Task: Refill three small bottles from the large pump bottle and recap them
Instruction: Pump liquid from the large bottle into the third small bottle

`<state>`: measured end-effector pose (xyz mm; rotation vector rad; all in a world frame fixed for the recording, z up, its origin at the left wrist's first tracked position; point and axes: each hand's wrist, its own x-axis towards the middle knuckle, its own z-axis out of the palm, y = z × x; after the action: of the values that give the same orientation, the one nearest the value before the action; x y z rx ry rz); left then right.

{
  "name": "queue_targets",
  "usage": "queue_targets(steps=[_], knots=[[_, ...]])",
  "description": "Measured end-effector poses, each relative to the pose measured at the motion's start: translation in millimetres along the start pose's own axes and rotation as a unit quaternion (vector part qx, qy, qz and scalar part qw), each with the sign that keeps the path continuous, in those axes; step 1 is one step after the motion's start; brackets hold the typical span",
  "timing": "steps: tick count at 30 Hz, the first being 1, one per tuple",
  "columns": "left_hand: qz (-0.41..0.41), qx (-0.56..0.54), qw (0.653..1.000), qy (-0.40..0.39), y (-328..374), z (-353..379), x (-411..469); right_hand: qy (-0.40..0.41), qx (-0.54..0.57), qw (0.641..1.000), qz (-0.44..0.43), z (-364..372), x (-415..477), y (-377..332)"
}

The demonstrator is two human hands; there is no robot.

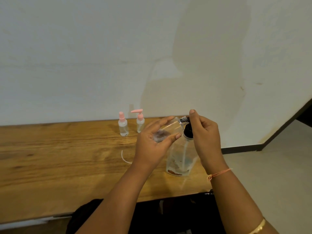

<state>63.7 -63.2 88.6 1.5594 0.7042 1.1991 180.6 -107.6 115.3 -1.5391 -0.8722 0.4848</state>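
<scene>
Left hand [152, 142] holds small clear bottle [170, 127] above table, fingers and thumb curled round its body. Bottle lies almost on side, silver neck [183, 119] pointing right, just beside black pump head [187, 130]. Right hand [206, 132] grips black pump head, fingers curled round it, thumb raised. Large pump bottle [181, 157] stands upright on wooden table [67, 157], near right end. At back, near wall, two capped bottles upright: pink spray-cap bottle [123, 127], pink pump-cap bottle [140, 124]. Thin white tube [125, 157] lies on table, left of hands.
</scene>
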Motion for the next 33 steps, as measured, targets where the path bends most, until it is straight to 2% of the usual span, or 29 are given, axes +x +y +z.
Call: queue_targets(steps=[5, 10, 16, 24, 29, 33], knots=[[-0.028, -0.007, 0.999, -0.015, -4.6, -4.6, 0.9, -0.012, -0.032, 0.999, 0.003, -1.4, 0.9, -1.0], [-0.013, -0.006, 1.000, -0.014, -2.9, -2.1, 0.2, -0.025, 0.017, 0.999, 0.018, -2.5, 0.1, -10.4], [0.015, 0.022, 1.000, -0.010, -3.9, -1.9, 1.7, -0.061, 0.002, 0.998, 0.024, -8.8, 6.0, -17.8], [0.000, 0.024, 1.000, -0.017, -8.8, -3.8, 2.4, -0.050, -0.043, 0.998, 0.021, -6.3, 7.0, -8.3], [0.013, 0.020, 1.000, -0.016, -5.4, -2.2, -0.8, -0.032, 0.015, 0.999, 0.035, -4.8, 2.7, -14.7], [0.046, 0.057, 0.997, -0.009, -3.4, -1.7, 0.0, -0.021, 0.036, 0.998, 0.044, -5.5, 3.2, -16.8]])
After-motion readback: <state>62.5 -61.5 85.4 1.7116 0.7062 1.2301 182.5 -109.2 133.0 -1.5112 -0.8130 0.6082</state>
